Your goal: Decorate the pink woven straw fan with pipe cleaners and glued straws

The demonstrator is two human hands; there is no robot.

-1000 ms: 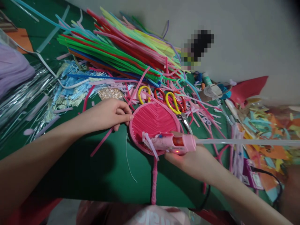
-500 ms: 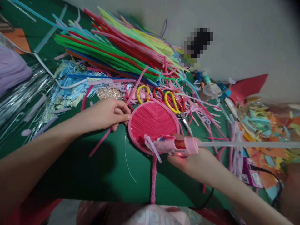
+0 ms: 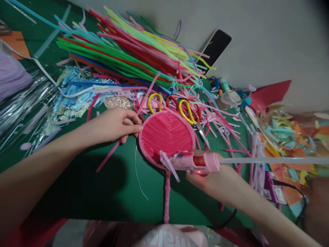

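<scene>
A round pink fan (image 3: 168, 132) made of pipe cleaners lies on the green table, its twisted handle (image 3: 167, 202) pointing toward me. My left hand (image 3: 119, 125) pinches the fan's rim at its left side between thumb and fingers. In my right hand (image 3: 213, 180) is a pink hot glue gun (image 3: 191, 162) with a red light on. Its nozzle end is over the lower part of the fan and hides the rim there. A long clear glue stick (image 3: 272, 160) sticks out of its back, and a pale lilac strip (image 3: 171, 167) hangs by the nozzle.
Colourful pipe cleaners (image 3: 123, 58) are heaped at the back. Behind the fan lie yellow-handled scissors (image 3: 189, 113) among pink scraps. A phone (image 3: 217, 46) leans against the wall. Paper scraps (image 3: 288, 137) cover the right side, silver tinsel (image 3: 36, 96) the left. The gun's black cord (image 3: 227, 219) runs below my right arm.
My right hand has moved the glue gun slightly right relative to the fan. My left hand keeps its hold on the rim. The whole view has shifted a little.
</scene>
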